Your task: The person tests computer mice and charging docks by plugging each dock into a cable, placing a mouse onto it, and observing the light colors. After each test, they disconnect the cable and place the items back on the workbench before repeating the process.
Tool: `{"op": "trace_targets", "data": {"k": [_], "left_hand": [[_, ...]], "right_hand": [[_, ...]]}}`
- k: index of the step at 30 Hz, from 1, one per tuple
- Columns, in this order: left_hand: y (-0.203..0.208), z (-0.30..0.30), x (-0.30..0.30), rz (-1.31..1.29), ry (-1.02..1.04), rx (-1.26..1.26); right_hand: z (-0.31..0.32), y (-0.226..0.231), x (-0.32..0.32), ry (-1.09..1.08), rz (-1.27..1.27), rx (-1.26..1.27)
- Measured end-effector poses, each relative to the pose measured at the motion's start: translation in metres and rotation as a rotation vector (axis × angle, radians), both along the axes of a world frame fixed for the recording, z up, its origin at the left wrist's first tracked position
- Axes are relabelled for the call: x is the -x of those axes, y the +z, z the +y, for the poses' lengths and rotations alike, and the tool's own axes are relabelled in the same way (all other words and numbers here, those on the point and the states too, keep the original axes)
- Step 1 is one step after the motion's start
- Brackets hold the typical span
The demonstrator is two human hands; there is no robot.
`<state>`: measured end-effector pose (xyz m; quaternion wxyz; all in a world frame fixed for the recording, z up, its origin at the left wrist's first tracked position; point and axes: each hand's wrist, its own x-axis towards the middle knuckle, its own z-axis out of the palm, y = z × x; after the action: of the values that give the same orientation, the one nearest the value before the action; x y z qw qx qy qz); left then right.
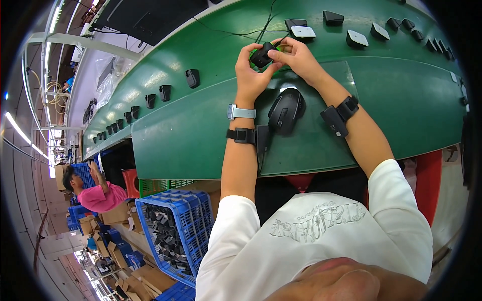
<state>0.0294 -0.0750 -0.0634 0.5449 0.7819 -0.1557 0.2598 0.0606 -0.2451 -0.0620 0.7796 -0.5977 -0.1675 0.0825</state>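
We've got the black case (260, 56) pinched between left hand (252, 74) and right hand (297, 57) over the counter (193, 133): light, stiff, maybe slick, we reckon; its sides suit our grip, clear of the cable (277, 43).

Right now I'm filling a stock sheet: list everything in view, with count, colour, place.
Blocky little device: one, black, between hands
Contoured computer mouse: one, black, between forearms
Small wedge-shaped units: many, black, across the table
White-faced units: three, white, upper right
Smooth table: one, green, centre
Thin cables: several, black, top
Plastic crates: several, blue, lower left
Loose parts: many, dark, in nearest crate
Cardboard boxes: several, brown, lower left
Co-worker: one, pink shirt, far left
Wristwatch: one, pale blue, left wrist
Strapped boxes: two, black, forearms
Left hand: one, bare, on device
Right hand: one, bare, on device
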Motion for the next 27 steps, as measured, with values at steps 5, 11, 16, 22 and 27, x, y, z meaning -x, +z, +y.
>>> {"op": "trace_targets", "data": {"k": [5,11,16,22,27], "left_hand": [[0.002,0.0,0.0,-0.142,0.103,-0.118],[0.004,-0.008,0.006,-0.18,0.109,-0.171],[0.0,-0.005,0.002,-0.022,-0.026,0.031],[0.003,-0.006,0.002,-0.225,0.062,-0.235],[0.007,-0.011,0.006,-0.205,0.068,-0.23]], "right_hand": [[-0.003,0.001,-0.003,0.068,0.147,-0.013],[-0.004,-0.003,-0.004,0.045,0.109,-0.004],[-0.006,-0.005,-0.003,0.03,0.066,-0.145],[-0.003,-0.003,-0.003,0.007,0.151,-0.101],[-0.002,-0.004,-0.003,-0.035,0.159,-0.017]]}}
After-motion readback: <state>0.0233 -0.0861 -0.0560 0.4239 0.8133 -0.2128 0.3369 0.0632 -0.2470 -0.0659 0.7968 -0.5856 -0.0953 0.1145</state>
